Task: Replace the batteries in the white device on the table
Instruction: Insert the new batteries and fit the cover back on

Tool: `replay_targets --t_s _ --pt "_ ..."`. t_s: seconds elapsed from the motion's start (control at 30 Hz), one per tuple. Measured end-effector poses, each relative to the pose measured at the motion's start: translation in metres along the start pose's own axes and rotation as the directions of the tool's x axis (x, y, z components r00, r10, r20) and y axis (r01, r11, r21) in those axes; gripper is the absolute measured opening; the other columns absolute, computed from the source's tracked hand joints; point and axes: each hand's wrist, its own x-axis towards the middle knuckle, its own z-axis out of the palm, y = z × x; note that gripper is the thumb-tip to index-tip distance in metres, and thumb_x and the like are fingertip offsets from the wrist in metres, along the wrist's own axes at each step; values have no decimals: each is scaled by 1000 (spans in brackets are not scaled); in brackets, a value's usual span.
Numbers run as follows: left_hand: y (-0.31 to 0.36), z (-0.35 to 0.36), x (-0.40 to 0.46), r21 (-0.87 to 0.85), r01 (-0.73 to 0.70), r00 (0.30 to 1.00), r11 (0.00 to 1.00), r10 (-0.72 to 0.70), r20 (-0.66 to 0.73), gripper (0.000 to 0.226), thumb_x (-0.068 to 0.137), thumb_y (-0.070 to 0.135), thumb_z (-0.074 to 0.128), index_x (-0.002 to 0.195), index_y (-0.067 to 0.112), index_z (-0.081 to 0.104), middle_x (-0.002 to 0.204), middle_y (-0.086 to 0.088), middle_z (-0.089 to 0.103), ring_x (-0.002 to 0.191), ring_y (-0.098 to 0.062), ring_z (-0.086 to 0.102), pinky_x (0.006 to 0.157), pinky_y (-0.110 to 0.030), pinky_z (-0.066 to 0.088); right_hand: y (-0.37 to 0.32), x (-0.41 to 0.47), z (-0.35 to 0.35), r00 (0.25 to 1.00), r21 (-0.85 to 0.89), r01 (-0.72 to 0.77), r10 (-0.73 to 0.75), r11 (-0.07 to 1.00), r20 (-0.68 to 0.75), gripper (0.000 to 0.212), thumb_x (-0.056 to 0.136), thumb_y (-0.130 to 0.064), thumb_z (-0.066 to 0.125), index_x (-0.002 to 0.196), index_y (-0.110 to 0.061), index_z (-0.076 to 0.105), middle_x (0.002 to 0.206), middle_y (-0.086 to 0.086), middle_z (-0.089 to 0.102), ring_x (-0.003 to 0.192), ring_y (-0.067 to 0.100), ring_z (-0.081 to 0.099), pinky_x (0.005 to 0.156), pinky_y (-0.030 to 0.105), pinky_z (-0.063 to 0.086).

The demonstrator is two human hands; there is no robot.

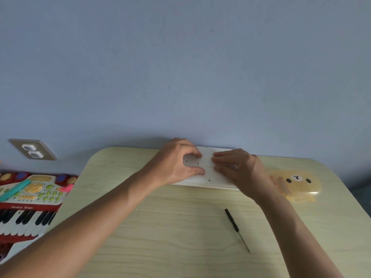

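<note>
A long white device [208, 178] lies face down along the far edge of the pale wooden table [170, 227], against the blue wall. My left hand [174, 163] curls over its left part, thumb and fingers pinching a rounded white panel [191, 161] on its back. My right hand [239, 169] rests on the device just to the right, fingertips pressing the back beside that panel. No batteries can be seen. A small black-handled screwdriver [236, 229] lies loose on the table nearer to me, right of centre.
A translucent yellow bear-shaped case [299, 183] sits on the table at the right, close to my right wrist. A red toy keyboard box [30, 201] stands off the table's left side. A wall socket [33, 150] is at the far left.
</note>
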Motion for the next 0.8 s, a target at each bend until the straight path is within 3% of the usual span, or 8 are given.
replay_targets --t_s 0.07,0.23,0.37,0.5,0.63,0.8 --pt "2 1 -1 22 -26 1000 999 26 4 43 71 49 84 107 27 75 111 16 67 111 -4 56 102 -27 44 2 -3 -6 999 47 -43 44 998 -25 22 86 -11 76 108 -16 79 109 -10 72 97 -19 58 86 -5 36" --pt "9 6 -5 40 -115 992 993 113 49 32 85 31 74 117 30 74 120 18 67 119 1 53 104 -13 35 5 -15 -9 997 -71 30 -35 997 -71 15 88 -8 74 98 -16 82 103 -8 76 103 2 62 90 -1 39" --pt "10 6 -5 49 -107 992 993 104 65 28 88 31 70 115 31 76 121 20 66 120 3 52 104 -13 34 7 -15 -5 997 -78 58 -62 995 -43 16 89 -13 73 101 -21 82 108 -10 74 107 6 63 96 11 44" --pt "9 6 -6 54 -102 994 993 99 52 27 88 32 71 114 29 77 121 20 66 120 4 51 97 3 23 6 -14 -1 997 -101 67 -72 993 -43 16 91 -14 72 101 -21 82 109 -9 75 109 9 63 97 19 47" --pt "10 8 -8 47 -103 994 994 101 43 26 88 30 70 113 27 77 121 19 65 119 3 50 96 7 19 4 -14 1 996 -144 79 -84 986 -28 17 91 -15 70 103 -21 81 112 -8 74 111 11 63 95 31 52" --pt "14 7 -5 73 -108 993 991 105 45 26 85 27 72 110 27 76 117 17 67 117 0 53 94 5 23 -8 -30 -16 1000 -114 23 -25 993 -10 26 86 -19 76 112 -23 77 119 -8 72 114 7 62 97 18 46"
